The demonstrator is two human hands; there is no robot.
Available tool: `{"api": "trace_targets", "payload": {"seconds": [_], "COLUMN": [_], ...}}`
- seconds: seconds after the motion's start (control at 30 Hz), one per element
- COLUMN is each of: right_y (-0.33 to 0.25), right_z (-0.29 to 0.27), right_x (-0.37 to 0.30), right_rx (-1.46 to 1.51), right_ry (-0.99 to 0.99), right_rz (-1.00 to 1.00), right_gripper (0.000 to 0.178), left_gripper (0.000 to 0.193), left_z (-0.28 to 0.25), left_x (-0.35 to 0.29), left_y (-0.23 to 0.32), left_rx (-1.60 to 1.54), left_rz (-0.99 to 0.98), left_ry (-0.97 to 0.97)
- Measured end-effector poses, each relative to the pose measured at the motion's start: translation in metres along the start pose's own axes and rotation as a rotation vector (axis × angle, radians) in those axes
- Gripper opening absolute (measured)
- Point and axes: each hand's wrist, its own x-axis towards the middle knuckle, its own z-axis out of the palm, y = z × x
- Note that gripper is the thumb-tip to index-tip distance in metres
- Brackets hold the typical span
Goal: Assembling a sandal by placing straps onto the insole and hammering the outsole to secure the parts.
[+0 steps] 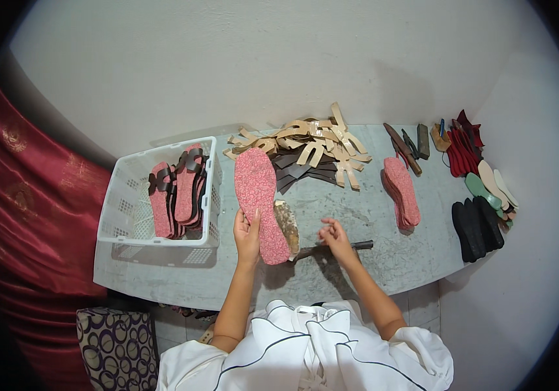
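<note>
Pink patterned sole (256, 189) gripped at its left side by left hand (247, 236), held over the desk (383, 270), left of centre. Right hand (336, 241) empty, loosely curled, nearer front edge. Sole apparently being readied; right-hand steadying probably called for.

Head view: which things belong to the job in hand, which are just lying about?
Likely in the job:
pink sole, held in the left hand
pink stack
brown straps, resembling those on the basketed sandals
sandals
basket

Likely just lying about:
black soles
green sole
red pieces

Unclear: dark bar near the right hand.
</note>
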Motion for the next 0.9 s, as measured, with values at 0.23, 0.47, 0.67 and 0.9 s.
{"api": "trace_targets", "payload": {"seconds": [0.23,0.47,0.67,0.9], "right_y": [0.016,0.026,0.037,0.028], "right_z": [-0.002,0.016,0.027,0.034], "right_x": [0.100,0.186,0.230,0.242], "right_rx": [-0.235,-0.334,-0.416,-0.329], "right_ry": [0.001,0.000,-0.015,0.067], "right_rz": [0.117,0.250,0.169,0.396], "right_gripper": [0.033,0.042,0.046,0.040], "left_gripper": [0.028,0.027,0.028,0.028], "left_z": [-0.029,-0.034,-0.036,-0.036], "left_x": [-0.003,-0.009,-0.004,-0.007], "left_y": [-0.006,-0.006,-0.006,0.003], "left_rx": [-0.112,-0.169,-0.171,-0.214], "left_rz": [-0.088,-0.202,-0.193,-0.211], "left_ry": [0.018,-0.031,-0.011,-0.011]}}
